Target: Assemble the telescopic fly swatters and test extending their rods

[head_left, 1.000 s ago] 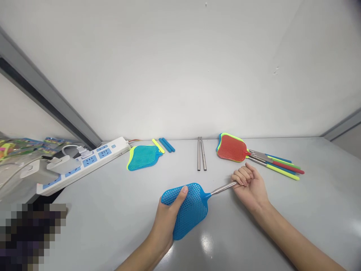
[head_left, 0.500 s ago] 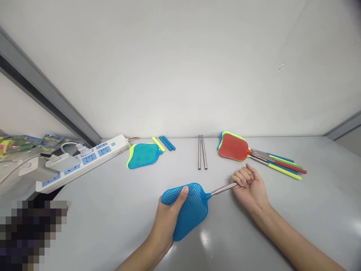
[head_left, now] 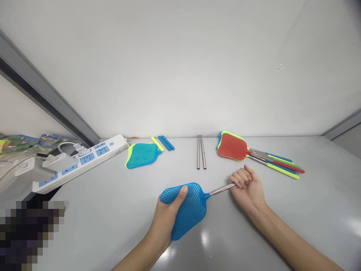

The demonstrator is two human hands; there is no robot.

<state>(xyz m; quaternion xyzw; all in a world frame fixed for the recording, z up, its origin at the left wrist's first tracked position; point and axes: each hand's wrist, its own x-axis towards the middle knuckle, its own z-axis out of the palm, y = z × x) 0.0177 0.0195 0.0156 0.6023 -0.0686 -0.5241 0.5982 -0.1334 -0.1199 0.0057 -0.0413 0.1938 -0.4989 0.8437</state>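
A blue fly swatter head (head_left: 190,210) with a perforated face lies in my left hand (head_left: 169,212), thumb on top and fingers beneath. From its neck a metal rod (head_left: 221,189) runs right into my right hand (head_left: 246,188), whose fingers are curled round the far end and hide it. Behind my right hand rests a stack of fly swatters with a red one (head_left: 232,146) on top and coloured handles (head_left: 284,165) fanned to the right. Two loose metal rods (head_left: 200,152) lie side by side at the back of the table.
Blue and yellow swatter heads (head_left: 142,156) lie stacked at the back left, beside a yellow grip (head_left: 157,143) and two blue grips (head_left: 166,143). A white power strip (head_left: 84,162) with plugs and cables takes up the left edge. A wall (head_left: 197,75) rises behind the table.
The whole view has shifted very slightly. Both hands keep the same hold on the blue fly swatter, with no clear movement between them.
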